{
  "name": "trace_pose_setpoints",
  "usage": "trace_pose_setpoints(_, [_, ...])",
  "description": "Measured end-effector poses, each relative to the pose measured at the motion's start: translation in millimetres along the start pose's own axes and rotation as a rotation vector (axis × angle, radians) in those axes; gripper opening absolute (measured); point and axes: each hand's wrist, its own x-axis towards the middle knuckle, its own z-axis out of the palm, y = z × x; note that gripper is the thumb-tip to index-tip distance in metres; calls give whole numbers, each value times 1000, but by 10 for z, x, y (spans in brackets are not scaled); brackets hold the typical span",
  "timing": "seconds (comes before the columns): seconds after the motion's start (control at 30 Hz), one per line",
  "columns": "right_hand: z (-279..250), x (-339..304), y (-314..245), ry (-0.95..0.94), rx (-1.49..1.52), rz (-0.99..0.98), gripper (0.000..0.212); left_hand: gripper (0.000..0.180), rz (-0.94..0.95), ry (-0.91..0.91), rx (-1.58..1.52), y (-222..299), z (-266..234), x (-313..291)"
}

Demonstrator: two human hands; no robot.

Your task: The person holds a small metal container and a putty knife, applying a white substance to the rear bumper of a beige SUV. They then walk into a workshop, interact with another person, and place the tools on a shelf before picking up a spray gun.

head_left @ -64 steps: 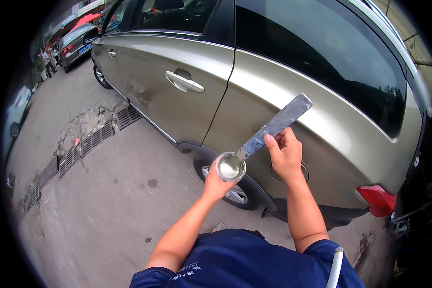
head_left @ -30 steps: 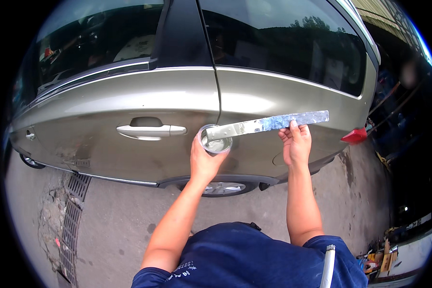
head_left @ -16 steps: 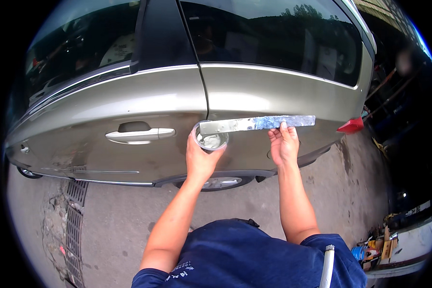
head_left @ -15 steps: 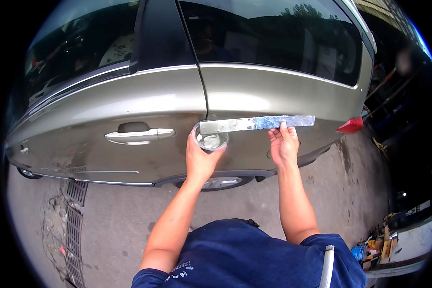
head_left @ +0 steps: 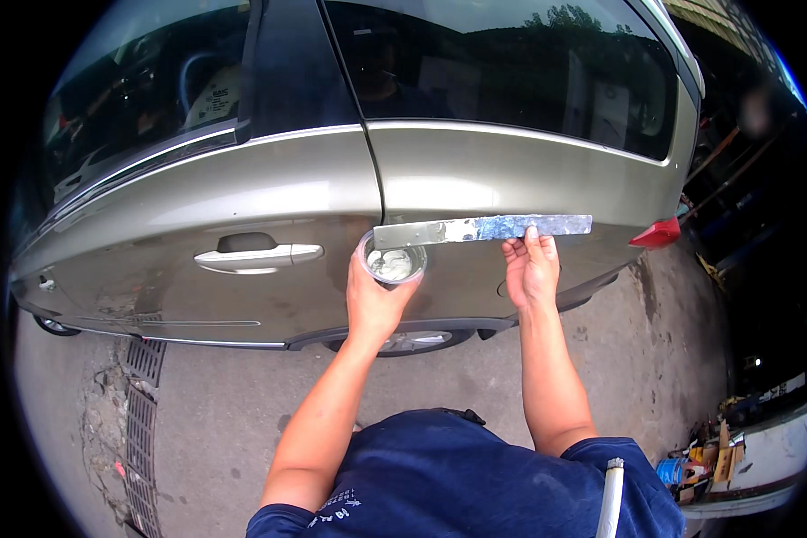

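My left hand [head_left: 374,300] is wrapped round a clear plastic cup [head_left: 423,255] and holds it up in front of the car's side. Pale grey, wet-looking paint or paste [head_left: 391,264] lies inside, streaked with lighter swirls. A long, flat stirring stick [head_left: 484,229] is pinched near its right end between the thumb and fingers of my right hand [head_left: 534,269]. It lies almost level, its left end over the cup's far rim. Grey-green coating covers that end; the right half is stained blue and white.
Just beyond my hands stands a beige-grey car [head_left: 314,179] with a door handle [head_left: 260,257], a rear wheel [head_left: 412,342] and a red tail light [head_left: 656,233]. A drain grate [head_left: 142,426] runs along the concrete floor at left. Boxes and cans [head_left: 704,462] sit at lower right.
The stick has shifted very slightly to the right, and its coated left end looks smoother. Both hands keep their grips. The view has moved a little.
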Motion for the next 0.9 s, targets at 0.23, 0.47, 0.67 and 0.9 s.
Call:
trace_pose_setpoints(0.23, [53,-32,-65,29,-6,9,10,74,-9,25,-76,9,-7,-30])
trace_pose_setpoints(0.47, [104,-159,-209,36,-137,-19,13,71,23,-1,-127,-51,-33,-180])
trace_pose_setpoints(0.67, [124,-330,-275,-46,-276,1,11,68,36,28,-170,-171,-59,-503])
trace_pose_setpoints(0.9, [-222,-469,-77,-182,-209,164,11,74,-56,161,-28,-241,8,-1212])
